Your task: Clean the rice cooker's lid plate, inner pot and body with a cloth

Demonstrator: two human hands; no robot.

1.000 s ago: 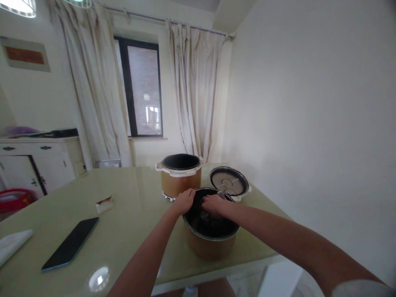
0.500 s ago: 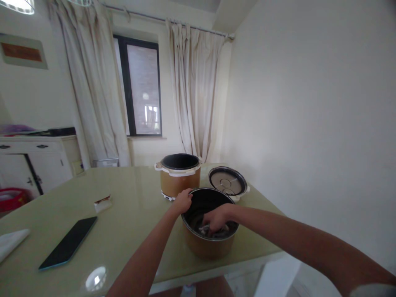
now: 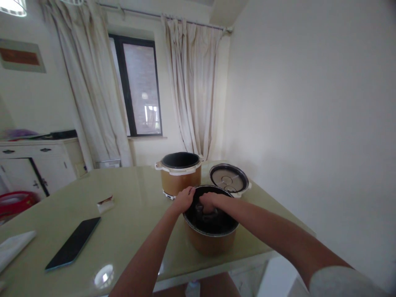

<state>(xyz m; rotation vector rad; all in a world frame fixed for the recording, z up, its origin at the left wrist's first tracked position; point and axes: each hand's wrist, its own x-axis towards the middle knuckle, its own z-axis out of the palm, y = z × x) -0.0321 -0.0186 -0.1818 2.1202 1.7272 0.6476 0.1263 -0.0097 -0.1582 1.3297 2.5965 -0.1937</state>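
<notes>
A brown inner pot (image 3: 210,244) with a dark inside stands near the table's front edge. My left hand (image 3: 183,199) grips its left rim, thumb and fingers closed over the edge. Inside, at the far left wall, my right hand (image 3: 208,201) presses down a crumpled greyish cloth (image 3: 202,213); its fingertips are partly hidden. Behind the pot sits the golden-brown cooker body (image 3: 181,180) with a white collar, its top uncovered. To the right of that lies a round lid (image 3: 229,180), its inner side facing up.
On the left of the greenish table (image 3: 133,231) lie a dark tablet or phone (image 3: 74,243), a small white-and-brown packet (image 3: 105,203) and a white item (image 3: 14,247). A wall (image 3: 309,123) rises on the right. A white cabinet (image 3: 58,161) stands at the far left.
My right hand has moved with the cloth from the near middle of the pot to its far left side. My left hand stays on the rim. The view has shifted slightly.
</notes>
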